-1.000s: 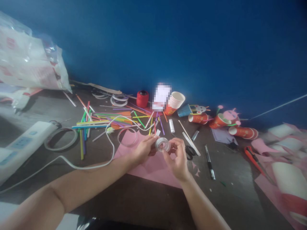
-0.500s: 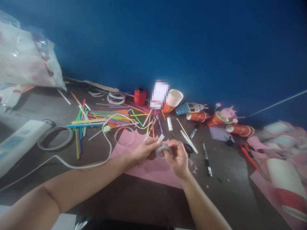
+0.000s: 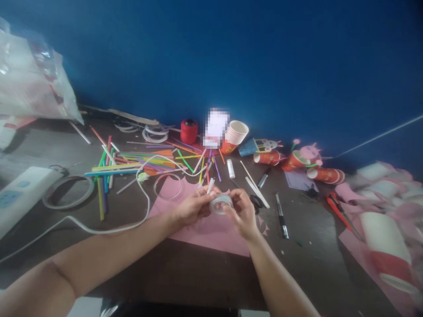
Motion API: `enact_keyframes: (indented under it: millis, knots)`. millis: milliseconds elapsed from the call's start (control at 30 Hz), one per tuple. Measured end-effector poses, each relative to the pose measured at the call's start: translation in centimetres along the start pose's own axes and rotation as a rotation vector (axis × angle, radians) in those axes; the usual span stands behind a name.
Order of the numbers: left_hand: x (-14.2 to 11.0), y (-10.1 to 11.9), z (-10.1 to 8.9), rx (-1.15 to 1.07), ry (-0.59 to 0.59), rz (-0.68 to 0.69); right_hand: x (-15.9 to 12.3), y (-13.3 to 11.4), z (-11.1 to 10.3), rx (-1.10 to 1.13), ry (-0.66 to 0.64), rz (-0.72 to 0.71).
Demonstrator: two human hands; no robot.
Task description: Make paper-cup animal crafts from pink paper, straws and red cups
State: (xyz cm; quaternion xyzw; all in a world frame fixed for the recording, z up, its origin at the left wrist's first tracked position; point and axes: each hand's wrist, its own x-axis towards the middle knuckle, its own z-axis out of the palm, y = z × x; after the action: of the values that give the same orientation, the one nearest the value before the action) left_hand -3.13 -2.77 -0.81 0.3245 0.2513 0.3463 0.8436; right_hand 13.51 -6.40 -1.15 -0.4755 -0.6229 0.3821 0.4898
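Observation:
In my right hand (image 3: pixel 245 215) is a roll of clear tape (image 3: pixel 220 198), gripped at its right side with the thumb at the ring's inner edge. My left hand (image 3: pixel 194 207) pinches small white strips (image 3: pixel 210 186) that stick up past the thumb. The left fingertips meet the left side of the roll; whether a tape end is between them I cannot make out. Both hands hover over a pink paper sheet (image 3: pixel 205 237) with a jagged cut edge. Partly behind the right hand lie the black handles of scissors (image 3: pixel 257 203).
Colored sticks (image 3: pixel 132 165) lie in a heap at left, crossed by a white cable (image 3: pixel 147 207) near a power strip (image 3: pixel 28 193). Stacked paper cups (image 3: pixel 238 132) stand at the back. A pen (image 3: pixel 281 215), a red-handled cutter (image 3: pixel 339 211) and more cups (image 3: pixel 385 240) are at right.
The tape roll has tilted and moved slightly left, showing more of its ring. The white strips in my left hand now stand more upright. The whole view has shifted a little.

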Motion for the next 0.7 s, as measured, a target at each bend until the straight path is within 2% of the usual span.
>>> enact_keyframes:
  millis: [100,233,333,500,700]
  knots:
    - [0.1,0.1,-0.1,-0.022,0.017,0.005,0.3,-0.3,-0.3,0.016,-0.075,0.04]
    - [0.1,0.1,-0.1,-0.003,-0.006,-0.045,0.3,-0.6,-0.5,0.002,-0.016,0.037]
    - [0.1,0.0,-0.1,-0.01,-0.008,-0.049,0.3,-0.6,-0.6,-0.045,-0.024,-0.029]
    - [0.0,0.0,-0.1,0.007,-0.01,-0.06,0.4,-0.8,-1.2,-0.186,-0.113,-0.144]
    - [0.1,-0.1,-0.1,0.064,0.02,-0.048,0.4,-1.1,-1.3,-0.214,-0.158,-0.173]
